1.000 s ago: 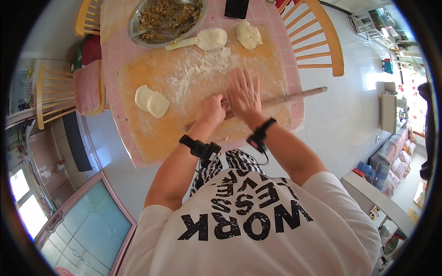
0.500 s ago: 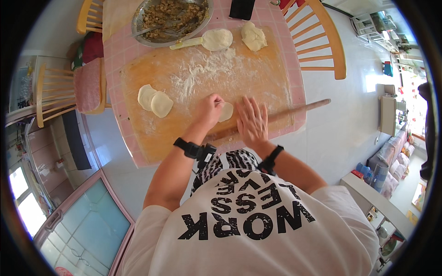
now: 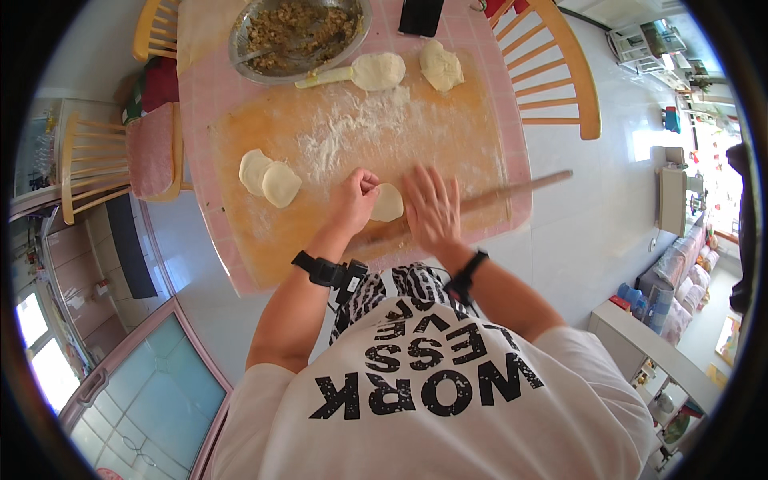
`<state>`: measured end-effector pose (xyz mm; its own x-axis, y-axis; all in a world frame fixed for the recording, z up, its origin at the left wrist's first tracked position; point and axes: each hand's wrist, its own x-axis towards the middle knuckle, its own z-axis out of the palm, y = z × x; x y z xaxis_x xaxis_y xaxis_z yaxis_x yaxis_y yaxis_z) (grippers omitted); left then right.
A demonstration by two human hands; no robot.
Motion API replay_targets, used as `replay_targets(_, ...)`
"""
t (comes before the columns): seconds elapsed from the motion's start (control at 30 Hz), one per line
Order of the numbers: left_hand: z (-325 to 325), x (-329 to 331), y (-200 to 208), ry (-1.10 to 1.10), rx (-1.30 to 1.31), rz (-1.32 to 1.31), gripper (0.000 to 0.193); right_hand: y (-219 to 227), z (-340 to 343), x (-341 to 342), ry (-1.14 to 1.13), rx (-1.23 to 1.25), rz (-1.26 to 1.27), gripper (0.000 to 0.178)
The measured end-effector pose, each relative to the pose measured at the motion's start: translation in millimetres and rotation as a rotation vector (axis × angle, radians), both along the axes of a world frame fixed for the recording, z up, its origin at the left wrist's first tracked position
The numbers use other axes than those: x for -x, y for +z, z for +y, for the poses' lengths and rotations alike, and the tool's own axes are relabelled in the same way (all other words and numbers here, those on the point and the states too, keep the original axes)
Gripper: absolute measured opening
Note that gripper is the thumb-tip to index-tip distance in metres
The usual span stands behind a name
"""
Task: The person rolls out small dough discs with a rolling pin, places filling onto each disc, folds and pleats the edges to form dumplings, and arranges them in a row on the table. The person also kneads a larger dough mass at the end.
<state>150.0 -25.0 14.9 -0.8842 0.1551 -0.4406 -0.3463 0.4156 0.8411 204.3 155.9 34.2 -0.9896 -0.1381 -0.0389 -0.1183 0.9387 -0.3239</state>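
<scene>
My left hand (image 3: 353,200) is closed, with thumb and fingers pinching the left edge of a small round dough wrapper (image 3: 388,204) on the wooden board (image 3: 264,228). Just right of it, my right hand (image 3: 433,206) lies flat with fingers stretched out, the palm over a long wooden rolling pin (image 3: 512,190). The pin runs slantwise along the near side of the board, and its middle is hidden under that hand. Farther left, a few rolled dough wrappers (image 3: 282,185) overlap one another.
Loose flour (image 3: 352,128) whitens the board's middle. Along the far side are a metal bowl of chopped filling (image 3: 300,36), a flour-filled scoop (image 3: 378,72), a dough lump (image 3: 441,66) and a black phone-like object (image 3: 421,16). Wooden chairs (image 3: 560,72) flank the pink-checked table.
The wrapper has shifted slightly left and nearer to me, and more of it shows. My left hand has moved a little left with it; my right hand also slid slightly left.
</scene>
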Motion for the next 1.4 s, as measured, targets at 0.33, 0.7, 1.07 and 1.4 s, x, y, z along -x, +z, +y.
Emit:
replay_targets(0.33,4,4,9,-0.112,0.141,0.138,0.011,1,-5,-9,-0.011,-0.016,-0.11,0.054)
replay_targets(0.7,2,9,4,-0.183,0.25,0.23,0.014,-1,-14,0,-0.054,0.021,-0.032,0.055)
replay_targets(1.07,0,13,14,-0.217,0.319,0.247,0.013,-12,-20,35,-0.037,-0.001,0.053,0.054)
replay_targets(1.4,-5,11,13,-0.253,0.408,0.31,0.013,-27,-25,57,-0.049,-0.026,0.238,0.056)
